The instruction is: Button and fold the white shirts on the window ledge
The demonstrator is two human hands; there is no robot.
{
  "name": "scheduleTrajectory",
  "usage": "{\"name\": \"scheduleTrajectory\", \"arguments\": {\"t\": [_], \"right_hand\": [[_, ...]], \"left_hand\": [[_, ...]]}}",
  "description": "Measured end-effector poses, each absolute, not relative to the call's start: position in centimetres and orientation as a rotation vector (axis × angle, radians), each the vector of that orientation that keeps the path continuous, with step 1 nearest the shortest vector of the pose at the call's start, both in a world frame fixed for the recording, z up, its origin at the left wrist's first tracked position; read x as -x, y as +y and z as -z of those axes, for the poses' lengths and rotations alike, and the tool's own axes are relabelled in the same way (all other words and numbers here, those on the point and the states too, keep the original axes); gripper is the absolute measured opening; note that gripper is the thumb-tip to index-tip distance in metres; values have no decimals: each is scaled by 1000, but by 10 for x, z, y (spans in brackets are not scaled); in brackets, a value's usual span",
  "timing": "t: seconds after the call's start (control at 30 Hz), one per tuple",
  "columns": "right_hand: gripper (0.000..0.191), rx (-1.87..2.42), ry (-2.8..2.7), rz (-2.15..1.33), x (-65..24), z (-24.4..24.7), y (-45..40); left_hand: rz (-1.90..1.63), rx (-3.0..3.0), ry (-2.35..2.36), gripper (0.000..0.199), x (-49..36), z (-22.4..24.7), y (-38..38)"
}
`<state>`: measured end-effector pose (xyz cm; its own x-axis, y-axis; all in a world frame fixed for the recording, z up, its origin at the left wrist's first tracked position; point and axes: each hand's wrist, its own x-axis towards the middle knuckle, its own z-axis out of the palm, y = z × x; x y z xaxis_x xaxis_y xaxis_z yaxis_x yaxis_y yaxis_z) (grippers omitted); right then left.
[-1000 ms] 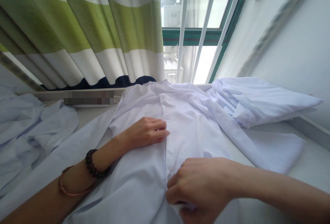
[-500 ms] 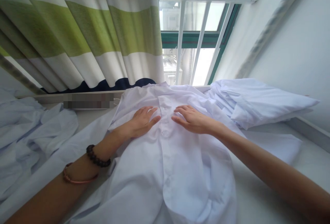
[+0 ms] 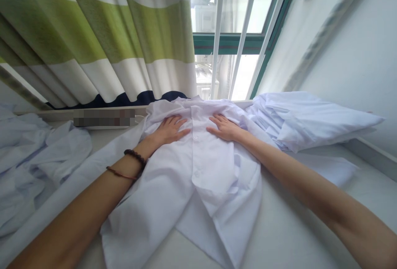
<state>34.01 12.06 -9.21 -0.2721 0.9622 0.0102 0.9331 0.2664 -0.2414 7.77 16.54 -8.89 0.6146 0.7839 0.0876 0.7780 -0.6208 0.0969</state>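
A white button-up garment, a long-sleeved shirt or coat (image 3: 173,174), lies front side up on a pale flat surface (image 3: 285,227). Its button strip runs down the middle, and the lower hem is creased and parted. My left hand (image 3: 170,129) rests palm down on the upper part, left of the buttons, fingers spread. On the other side of the strip, my right hand (image 3: 223,127) lies flat on the cloth with its fingers apart. Neither hand grips anything. Two bracelets, one beaded, circle my left wrist.
White folded cloth (image 3: 316,120) is piled at the right by the wall. Crumpled white cloth (image 3: 37,170) lies at the left. A blurred-out long object (image 3: 104,118) sits near the back ledge. Beyond are a striped curtain (image 3: 164,33) and white window bars (image 3: 242,46).
Both hands have slid forward, away from me, over the garment. Its lower part has shifted forward too, so the hem now shows and more of the surface is bare.
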Motion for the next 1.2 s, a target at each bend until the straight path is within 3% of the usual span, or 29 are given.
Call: {"name": "scheduleTrajectory", "arguments": {"t": [0.27, 0.5, 0.67, 0.9, 1.07, 1.2], "right_hand": [[75, 1712, -2353, -193, -345, 93, 140], [67, 1765, -2316, -172, -338, 91, 134], [71, 1788, -2406, -97, -328, 70, 112], [82, 1679, -2472, -251, -325, 70, 40], [74, 1638, -2497, -304, -346, 98, 42], [56, 1530, -2453, -153, -348, 87, 44]], "left_hand": [[-279, -2854, 1248, 63, -78, 78, 178], [-313, -2852, 1173, 45, -70, 36, 126], [35, -2725, 981, 42, -72, 7, 77], [385, -2567, 1167, 73, -80, 50, 74], [272, -2648, 1223, 70, -80, 72, 97], [103, -2764, 1235, 64, -78, 82, 106]]}}
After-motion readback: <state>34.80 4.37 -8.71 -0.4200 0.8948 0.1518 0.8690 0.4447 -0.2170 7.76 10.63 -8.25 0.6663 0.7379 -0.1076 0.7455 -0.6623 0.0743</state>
